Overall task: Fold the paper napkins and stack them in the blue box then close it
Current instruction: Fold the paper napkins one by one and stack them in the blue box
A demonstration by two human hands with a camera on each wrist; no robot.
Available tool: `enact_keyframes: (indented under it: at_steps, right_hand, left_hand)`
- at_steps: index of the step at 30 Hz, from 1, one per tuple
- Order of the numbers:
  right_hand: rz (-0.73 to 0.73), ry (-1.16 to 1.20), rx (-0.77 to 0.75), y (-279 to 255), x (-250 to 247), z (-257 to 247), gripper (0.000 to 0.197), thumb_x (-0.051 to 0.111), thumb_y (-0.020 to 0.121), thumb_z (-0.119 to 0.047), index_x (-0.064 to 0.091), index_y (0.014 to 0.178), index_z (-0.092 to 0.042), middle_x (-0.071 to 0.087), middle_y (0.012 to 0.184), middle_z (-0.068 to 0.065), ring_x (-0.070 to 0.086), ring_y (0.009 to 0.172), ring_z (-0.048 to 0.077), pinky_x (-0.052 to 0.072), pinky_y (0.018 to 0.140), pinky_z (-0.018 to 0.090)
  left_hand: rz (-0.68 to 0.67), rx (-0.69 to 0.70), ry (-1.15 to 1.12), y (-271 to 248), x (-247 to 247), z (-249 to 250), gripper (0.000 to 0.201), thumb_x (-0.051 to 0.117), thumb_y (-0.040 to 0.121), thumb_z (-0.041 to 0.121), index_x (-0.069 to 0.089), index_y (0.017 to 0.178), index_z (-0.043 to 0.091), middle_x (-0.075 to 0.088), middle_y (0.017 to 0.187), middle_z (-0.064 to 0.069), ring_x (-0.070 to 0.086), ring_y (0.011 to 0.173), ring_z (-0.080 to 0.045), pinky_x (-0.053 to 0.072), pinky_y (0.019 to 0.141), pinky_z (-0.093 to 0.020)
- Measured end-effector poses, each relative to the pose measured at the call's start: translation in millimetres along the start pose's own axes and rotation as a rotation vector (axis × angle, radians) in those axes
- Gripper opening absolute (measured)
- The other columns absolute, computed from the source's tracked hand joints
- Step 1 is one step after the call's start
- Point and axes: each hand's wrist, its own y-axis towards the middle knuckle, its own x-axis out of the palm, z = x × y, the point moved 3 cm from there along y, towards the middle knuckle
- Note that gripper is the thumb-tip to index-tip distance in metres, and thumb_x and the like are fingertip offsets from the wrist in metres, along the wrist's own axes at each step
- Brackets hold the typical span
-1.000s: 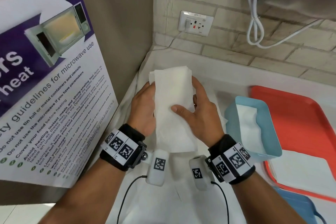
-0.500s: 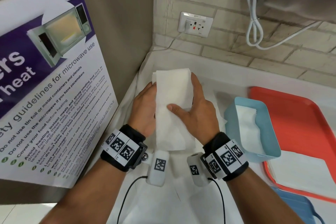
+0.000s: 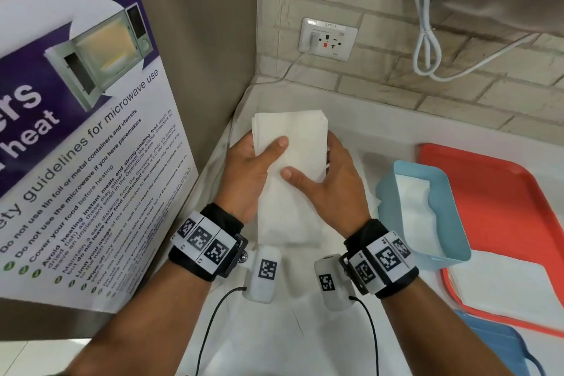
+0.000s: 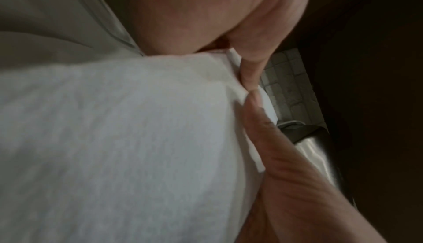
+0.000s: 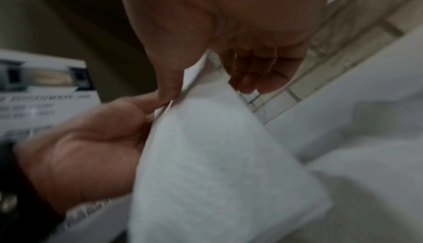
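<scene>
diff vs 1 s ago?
The left hand has brought its thumb onto the front of the folded napkin, so both thumbs now pinch it; the right hand keeps its grip. The blue box and red tray are unchanged.

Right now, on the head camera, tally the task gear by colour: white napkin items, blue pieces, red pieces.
White: 3 - the folded napkin held by both hands, napkins in the blue box, the napkin pile on the tray.
Blue: 2 - the blue box, the blue lid at the lower right corner.
Red: 1 - the red tray.
Total: 6
</scene>
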Motion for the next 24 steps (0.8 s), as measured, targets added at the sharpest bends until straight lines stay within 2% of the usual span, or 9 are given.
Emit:
enact_keyframes:
  at_steps: [2, 5, 7, 9, 13, 17, 19, 22, 24]
  right_hand:
    - [-0.068, 0.144, 0.073, 2, 0, 6, 0.074, 0.067, 0.078, -0.073, 0.054, 0.135, -0.027, 0.066, 0.121, -0.013, 0.063, 0.105, -0.002, 0.055, 0.089, 0.034]
    - [-0.174, 0.434, 0.191, 4, 2, 14, 0.042, 0.067, 0.093, -0.044, 0.063, 0.119, -0.012, 0.074, 0.114, 0.002, 0.071, 0.105, 0.022, 0.054, 0.097, 0.055]
    - [-0.183, 0.452, 0.208, 3, 4, 14, 0.037, 0.068, 0.094, -0.036, 0.063, 0.116, -0.006, 0.075, 0.112, 0.009, 0.071, 0.104, 0.032, 0.053, 0.096, 0.059]
    - [-0.170, 0.374, 0.178, 3, 5, 13, 0.046, 0.069, 0.089, -0.046, 0.064, 0.111, -0.006, 0.075, 0.107, 0.011, 0.071, 0.100, 0.036, 0.053, 0.091, 0.061]
    - [-0.176, 0.376, 0.160, 6, 5, 15, 0.030, 0.069, 0.095, -0.034, 0.065, 0.109, -0.007, 0.076, 0.102, 0.005, 0.073, 0.091, 0.025, 0.059, 0.084, 0.048]
    - [-0.291, 0.284, 0.202, 4, -2, 32, 0.017, 0.072, 0.093, -0.025, 0.066, 0.096, -0.010, 0.062, 0.076, 0.007, 0.059, 0.062, 0.014, 0.048, 0.058, 0.025]
    - [-0.258, 0.096, 0.250, 4, -11, 57, 0.011, 0.073, 0.092, -0.028, 0.070, 0.094, -0.018, 0.067, 0.078, 0.002, 0.065, 0.061, 0.012, 0.048, 0.060, 0.024]
    - [-0.221, -0.177, 0.325, 0, -20, 91, 0.011, 0.076, 0.088, -0.034, 0.069, 0.092, -0.027, 0.070, 0.089, -0.005, 0.070, 0.083, 0.018, 0.054, 0.075, 0.031]
    - [-0.313, -0.291, 0.337, -6, -16, 100, 0.022, 0.077, 0.086, -0.036, 0.068, 0.104, -0.026, 0.067, 0.105, -0.004, 0.065, 0.099, 0.018, 0.051, 0.089, 0.033]
  left_hand:
    - [0.000, 0.005, -0.005, 2, -2, 1, 0.031, 0.061, 0.102, 0.013, 0.062, 0.132, 0.003, 0.072, 0.125, -0.018, 0.070, 0.116, -0.037, 0.058, 0.096, -0.055]
    - [0.055, 0.028, 0.004, 9, -3, 1, 0.029, 0.059, 0.104, 0.014, 0.062, 0.130, 0.002, 0.071, 0.127, -0.020, 0.067, 0.120, -0.038, 0.054, 0.103, -0.058]
    - [0.087, 0.046, 0.010, 11, -4, 2, 0.029, 0.062, 0.103, 0.015, 0.062, 0.130, 0.003, 0.071, 0.128, -0.017, 0.067, 0.121, -0.037, 0.052, 0.105, -0.058]
    - [0.079, 0.057, 0.027, 13, -5, 2, 0.028, 0.065, 0.101, 0.017, 0.064, 0.127, 0.006, 0.072, 0.127, -0.015, 0.067, 0.121, -0.034, 0.051, 0.106, -0.058]
    - [0.043, 0.050, 0.057, 10, -4, 0, 0.030, 0.068, 0.097, 0.005, 0.063, 0.127, 0.007, 0.072, 0.126, -0.014, 0.069, 0.117, -0.033, 0.056, 0.101, -0.053]
    - [0.263, 0.180, 0.158, 17, -19, 14, 0.028, 0.076, 0.090, 0.004, 0.067, 0.116, 0.008, 0.076, 0.110, -0.007, 0.073, 0.097, -0.020, 0.060, 0.094, -0.046]
    - [0.321, 0.253, 0.210, 20, -27, 24, 0.027, 0.082, 0.082, 0.016, 0.069, 0.105, 0.020, 0.077, 0.105, -0.001, 0.074, 0.096, -0.020, 0.059, 0.094, -0.049]
    - [0.331, 0.314, 0.237, 21, -34, 28, 0.027, 0.081, 0.078, 0.021, 0.070, 0.101, 0.026, 0.078, 0.103, 0.004, 0.075, 0.099, -0.021, 0.059, 0.095, -0.051]
    - [0.316, 0.316, 0.250, 19, -34, 25, 0.025, 0.080, 0.079, 0.021, 0.070, 0.102, 0.028, 0.078, 0.102, 0.007, 0.075, 0.100, -0.019, 0.059, 0.096, -0.051]
